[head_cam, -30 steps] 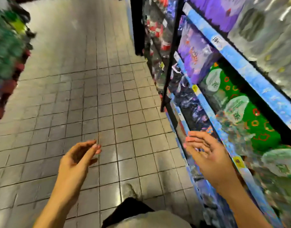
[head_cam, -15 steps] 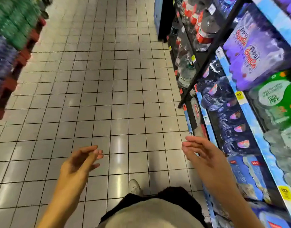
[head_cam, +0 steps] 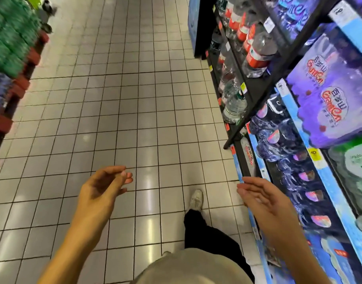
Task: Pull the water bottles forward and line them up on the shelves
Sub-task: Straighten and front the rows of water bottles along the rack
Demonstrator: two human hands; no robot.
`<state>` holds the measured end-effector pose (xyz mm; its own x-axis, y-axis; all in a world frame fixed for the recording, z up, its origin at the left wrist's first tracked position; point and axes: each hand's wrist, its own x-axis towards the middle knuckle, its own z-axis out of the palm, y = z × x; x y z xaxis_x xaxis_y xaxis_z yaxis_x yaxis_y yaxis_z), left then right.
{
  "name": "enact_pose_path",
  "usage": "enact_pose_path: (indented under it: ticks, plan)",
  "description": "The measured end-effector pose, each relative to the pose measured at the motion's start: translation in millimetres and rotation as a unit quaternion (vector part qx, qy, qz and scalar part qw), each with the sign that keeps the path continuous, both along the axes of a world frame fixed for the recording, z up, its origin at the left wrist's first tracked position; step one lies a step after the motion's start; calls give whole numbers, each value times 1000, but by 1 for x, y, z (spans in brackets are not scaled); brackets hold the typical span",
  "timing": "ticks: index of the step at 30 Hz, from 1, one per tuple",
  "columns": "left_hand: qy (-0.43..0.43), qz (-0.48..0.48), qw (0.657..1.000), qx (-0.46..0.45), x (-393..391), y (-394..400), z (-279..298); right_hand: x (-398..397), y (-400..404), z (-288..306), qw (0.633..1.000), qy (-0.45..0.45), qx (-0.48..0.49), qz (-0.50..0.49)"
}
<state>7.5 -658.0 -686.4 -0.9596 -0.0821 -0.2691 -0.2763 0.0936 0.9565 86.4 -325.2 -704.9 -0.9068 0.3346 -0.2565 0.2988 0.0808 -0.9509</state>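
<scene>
Shelves (head_cam: 299, 128) of bottled water run along the right side of the aisle. Dark blue shrink-wrapped bottle packs (head_cam: 278, 138) fill a low shelf, purple packs (head_cam: 327, 95) sit above them, and loose clear bottles with red labels (head_cam: 256, 52) stand on black shelves farther down. My right hand (head_cam: 264, 199) hovers with relaxed fingers just in front of the low blue shelf edge, holding nothing. My left hand (head_cam: 102, 187) hangs over the tiled floor, fingers loosely curled and empty.
Stacked green and blue bottle packs (head_cam: 8, 46) on red pallets line the left side of the aisle. Grey floor tiles (head_cam: 124, 99) stretch ahead between them. My white shoe (head_cam: 196, 199) and dark trouser leg are below, mid-stride.
The view has swung from the shelf toward the aisle and moved forward along it. Both hands stay raised and empty; my foot has stepped forward.
</scene>
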Motion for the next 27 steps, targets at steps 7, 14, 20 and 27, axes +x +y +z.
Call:
enact_pose_path:
  ticks: [7,14,20,27]
  plan:
    - [-22,54,998,-27,-109,33,0,-152,45,0,998,-5,-17,60]
    - [1,105,994,-30,-196,56,12,-302,60,33,989,23,8,148]
    - [-10,128,992,-18,-275,54,0,-399,63,37,987,23,5,157]
    - [-14,103,995,-12,-419,40,-9,-513,57,20,994,19,15,110]
